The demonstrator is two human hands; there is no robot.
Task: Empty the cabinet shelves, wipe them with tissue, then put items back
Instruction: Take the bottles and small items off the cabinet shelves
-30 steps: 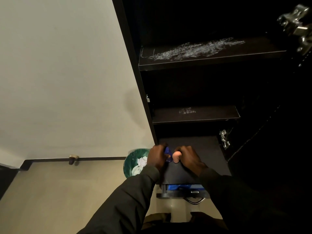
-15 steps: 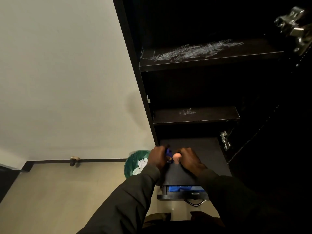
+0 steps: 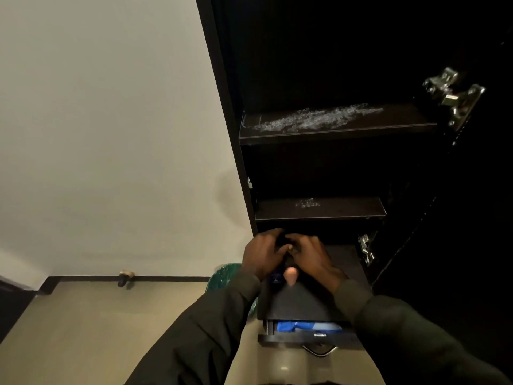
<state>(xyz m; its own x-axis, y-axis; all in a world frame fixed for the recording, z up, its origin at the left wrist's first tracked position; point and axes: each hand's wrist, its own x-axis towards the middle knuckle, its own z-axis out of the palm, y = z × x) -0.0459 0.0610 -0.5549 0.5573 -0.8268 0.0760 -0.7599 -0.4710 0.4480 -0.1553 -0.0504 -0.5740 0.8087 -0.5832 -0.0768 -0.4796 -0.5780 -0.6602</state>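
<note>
Black cabinet (image 3: 333, 79) is standing open beside the wall, its two upper shelves (image 3: 333, 129) showing whitish smears. Left hand (image 3: 261, 254) and right hand (image 3: 311, 254) are curling together over the lowest surface, gripping small items (image 3: 290, 275), one blue, one peach-coloured, too hidden to identify.

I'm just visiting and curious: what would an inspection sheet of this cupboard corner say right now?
Surface: dark cabinet's upper shelf and middle shelf bare, with whitish smears.
Job's things: small dark-blue and peach objects on the black bottom ledge, between both hands.
Clutter: blue item in the open drawer.
Hands: left hand and right hand curled together; grip unclear.
Cables: nothing seen.
Surroundings: pale wall, green bin, metal hinge.
</note>
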